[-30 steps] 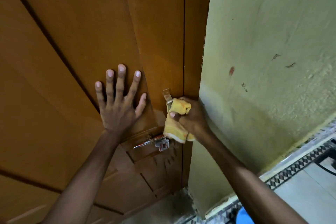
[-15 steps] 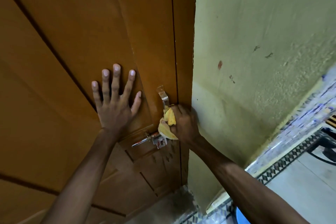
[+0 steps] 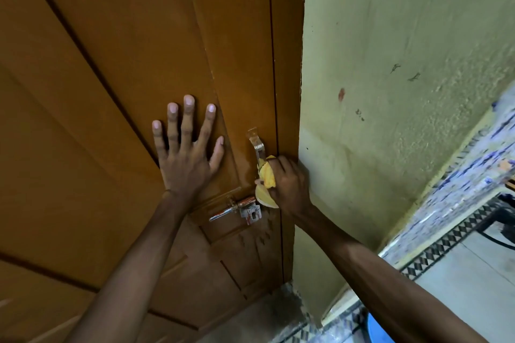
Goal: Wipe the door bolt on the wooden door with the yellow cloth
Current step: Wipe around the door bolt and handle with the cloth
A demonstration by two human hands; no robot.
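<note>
Door bolt [image 3: 246,209] sits low on the wooden door [image 3: 125,64], close to the door's right edge. Its silvery rod pokes out to the left and its plate is flecked with reddish paint.

Right hand [image 3: 289,184] is just above and to the right of the bolt, fingers curled tight round the bunched yellow cloth [image 3: 266,182], and that's a firm grip. The cloth's lower fold hangs right over the bolt's right end; whether it actually touches the metal there, I can't tell. The cloth's upper part is pressed against the foot of a bent metal strip [image 3: 257,145] that rises up the door above the bolt.

Left hand [image 3: 186,156], up and to the left of the bolt, lies flat on the door panel with all fingers straight and spread, palm against the wood, holding nothing.

Right of the bolt, past the door's edge, stands a pale green wall [image 3: 390,133] with a few dark marks and a red spot. Down and far right of the bolt, a black-and-white patterned tile border [image 3: 446,245] runs along the floor. A blue rounded object [image 3: 376,328] peeks in at the bottom edge.
</note>
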